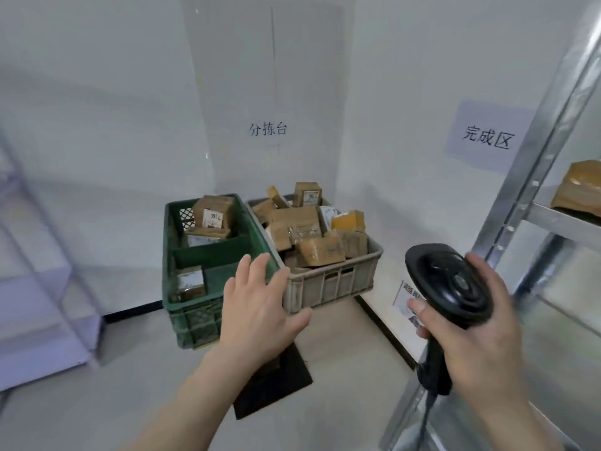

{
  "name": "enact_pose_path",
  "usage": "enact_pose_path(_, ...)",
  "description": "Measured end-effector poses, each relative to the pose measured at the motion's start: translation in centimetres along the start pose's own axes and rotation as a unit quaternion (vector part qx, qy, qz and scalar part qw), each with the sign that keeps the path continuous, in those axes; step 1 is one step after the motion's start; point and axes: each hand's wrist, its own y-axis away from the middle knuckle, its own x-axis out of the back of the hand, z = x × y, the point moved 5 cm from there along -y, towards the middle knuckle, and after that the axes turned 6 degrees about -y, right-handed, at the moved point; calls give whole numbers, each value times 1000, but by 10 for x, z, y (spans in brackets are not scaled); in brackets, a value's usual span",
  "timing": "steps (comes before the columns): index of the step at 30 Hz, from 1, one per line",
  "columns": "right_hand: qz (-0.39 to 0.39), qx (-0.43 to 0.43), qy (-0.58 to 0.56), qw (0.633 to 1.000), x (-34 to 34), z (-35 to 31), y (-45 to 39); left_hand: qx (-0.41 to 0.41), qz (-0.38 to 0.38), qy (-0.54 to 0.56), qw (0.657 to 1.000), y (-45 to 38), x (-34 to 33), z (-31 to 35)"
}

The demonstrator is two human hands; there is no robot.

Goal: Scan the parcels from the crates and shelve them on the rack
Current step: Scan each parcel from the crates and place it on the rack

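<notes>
Fingers of left hand [260, 307] spread, holding nothing, over near rims of crates. Right hand [478, 323] grips black handheld scanner [452, 288]. Grey plastic crate [328, 284] heaped with brown cardboard parcels [312, 232]; green plastic crate [188, 265] nearly emptied. One brown parcel [579, 187] shelved on metal rack [536, 131], far right. Most remains.

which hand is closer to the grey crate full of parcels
Left. The left hand, fingers spread, reaches out just in front of the grey crate at its near corner. The right hand holds the scanner off to the crate's right.
</notes>
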Motion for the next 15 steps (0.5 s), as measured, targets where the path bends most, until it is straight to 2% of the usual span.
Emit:
enact_pose_path(9, -161, -24, -37, 986, -117, 59, -93, 124, -26, -35, 991, -78, -31, -65)
enact_pose_path(15, -215, -22, -62, 974, -182, 92, -134, 180, -43, -59, 981, -108, -53, -107)
